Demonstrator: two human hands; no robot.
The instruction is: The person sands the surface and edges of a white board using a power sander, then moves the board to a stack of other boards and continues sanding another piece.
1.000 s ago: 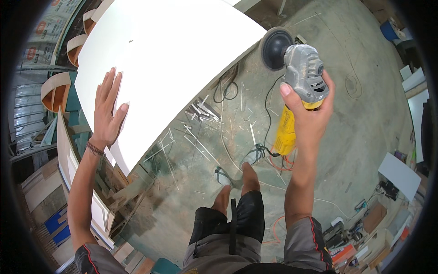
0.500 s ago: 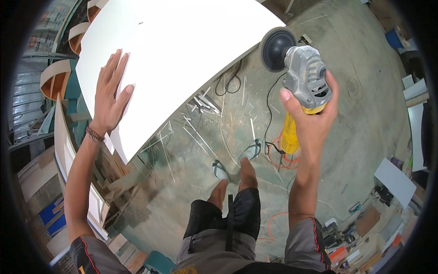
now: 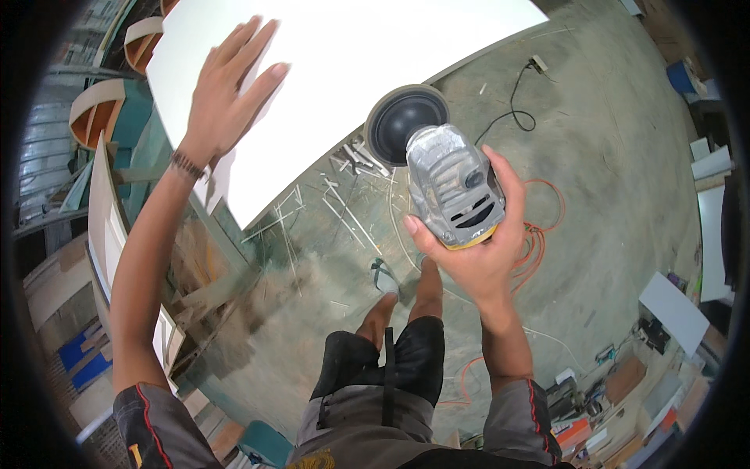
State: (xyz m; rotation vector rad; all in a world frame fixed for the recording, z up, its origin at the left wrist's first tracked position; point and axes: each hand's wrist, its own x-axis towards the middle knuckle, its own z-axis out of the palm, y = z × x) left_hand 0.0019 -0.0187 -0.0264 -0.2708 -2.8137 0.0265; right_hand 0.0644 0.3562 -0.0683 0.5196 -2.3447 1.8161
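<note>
A large white panel (image 3: 328,86) with straight edges fills the upper left. My left hand (image 3: 226,94) lies on its left part, fingers stretched out, with a dark bracelet at the wrist. In my right hand (image 3: 484,250) is an angle grinder (image 3: 457,184), its head grey and dusty, with a sliver of yellow casing showing near my palm. The rest of its body is hidden behind the hand. Its round black disc (image 3: 407,125) overlaps the panel's near edge in the view; whether it touches I cannot tell.
Thin white offcut strips (image 3: 344,215) litter the floor below the panel. A black cord with a plug connection (image 3: 537,64) and an orange cable (image 3: 535,242) lie right of the grinder. Curved wooden pieces (image 3: 98,117) stand at left; boards and tools (image 3: 617,383) crowd the lower right.
The grinder in my right hand has moved left and toward me, along the panel's near edge. My left hand has slid up and right in the view, with the panel also shifted.
</note>
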